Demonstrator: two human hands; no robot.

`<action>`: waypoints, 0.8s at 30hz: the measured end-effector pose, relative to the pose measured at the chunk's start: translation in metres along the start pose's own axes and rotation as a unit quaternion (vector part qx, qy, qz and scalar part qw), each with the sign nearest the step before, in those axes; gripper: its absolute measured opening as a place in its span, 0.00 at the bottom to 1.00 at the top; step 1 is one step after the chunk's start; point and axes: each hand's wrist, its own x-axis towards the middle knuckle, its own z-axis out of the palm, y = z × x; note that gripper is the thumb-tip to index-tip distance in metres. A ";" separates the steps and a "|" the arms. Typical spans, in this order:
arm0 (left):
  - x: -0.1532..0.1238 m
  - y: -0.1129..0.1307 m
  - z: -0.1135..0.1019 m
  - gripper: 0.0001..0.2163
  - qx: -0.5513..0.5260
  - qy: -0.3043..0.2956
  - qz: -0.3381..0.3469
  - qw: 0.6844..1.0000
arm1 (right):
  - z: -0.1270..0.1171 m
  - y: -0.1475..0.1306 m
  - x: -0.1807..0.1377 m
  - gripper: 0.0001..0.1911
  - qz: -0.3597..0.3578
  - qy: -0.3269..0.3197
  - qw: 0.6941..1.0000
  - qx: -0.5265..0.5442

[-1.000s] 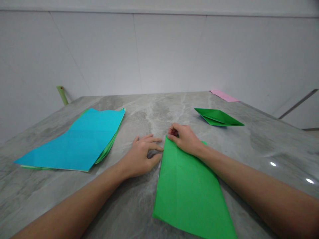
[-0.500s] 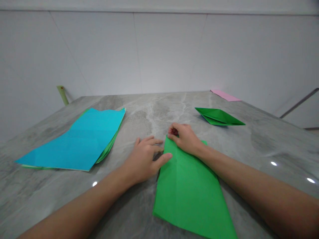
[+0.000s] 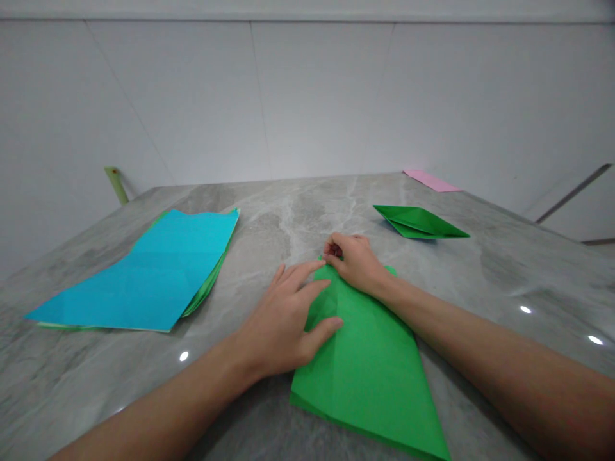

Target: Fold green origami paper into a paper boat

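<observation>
A folded sheet of green paper lies on the grey marbled table in front of me, with a lengthwise crease near its left side. My right hand pinches the paper's far left corner between thumb and fingers, and its forearm crosses the paper's right edge. Over the left edge is my left hand, its fingers spread. The index fingertip reaches close to the pinched corner, and the thumb rests over or on the paper. Fingers partly cover the left edge.
To the left lies a stack of paper with a blue sheet on top and green ones under it. A folded green paper boat shape sits at the back right. Behind it is pink paper at the table edge, near the white wall.
My left hand has moved over the green paper's left edge, its index finger now near the right hand's fingertips. The right hand keeps its pinch at the corner.
</observation>
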 end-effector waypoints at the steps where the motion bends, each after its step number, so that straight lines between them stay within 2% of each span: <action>1: 0.001 -0.004 0.000 0.15 -0.021 0.013 -0.010 1.000 | 0.000 0.000 0.000 0.04 0.000 -0.002 1.000 -0.001; 4: 0.005 -0.015 0.001 0.13 -0.058 0.043 -0.039 0.997 | 0.001 0.001 0.000 0.04 -0.002 -0.007 1.000 0.000; 7: 0.007 -0.020 0.001 0.11 -0.058 0.046 -0.046 0.996 | 0.001 0.001 -0.001 0.04 -0.004 -0.007 1.000 0.003; 9: 0.005 -0.017 0.000 0.11 -0.073 0.044 -0.013 0.996 | 0.002 0.001 -0.001 0.04 -0.006 -0.007 1.000 0.003; 10: 0.004 -0.013 -0.002 0.12 -0.087 0.028 0.027 0.995 | 0.003 0.001 -0.001 0.04 -0.007 -0.006 1.000 0.002; 12: 0.001 -0.005 -0.004 0.16 -0.117 -0.052 0.138 0.982 | 0.004 0.001 -0.002 0.03 -0.011 -0.003 1.000 -0.003; 13: 0.000 0.000 -0.006 0.19 -0.122 -0.123 0.184 0.968 | 0.004 0.001 -0.002 0.03 -0.013 -0.001 1.000 -0.007; 15: -0.001 0.007 -0.007 0.27 -0.105 -0.237 0.217 0.941 | 0.003 0.001 -0.002 0.02 -0.020 0.007 1.000 -0.013; 16: -0.002 0.009 -0.008 0.29 -0.087 -0.273 0.214 0.934 | 0.002 0.001 -0.002 0.02 -0.024 0.017 0.999 -0.016; 18: -0.001 0.008 -0.009 0.29 -0.045 -0.301 0.186 0.934 | -0.004 0.001 -0.002 0.04 -0.033 0.054 0.998 -0.024; 21: 0.000 -0.001 -0.009 0.29 0.018 -0.294 0.130 0.947 | -0.013 0.000 -0.004 0.08 -0.050 0.115 0.991 -0.042; 24: 0.001 -0.013 -0.009 0.29 0.062 -0.264 0.082 0.959 | -0.017 -0.005 -0.009 0.12 -0.070 0.112 0.990 -0.052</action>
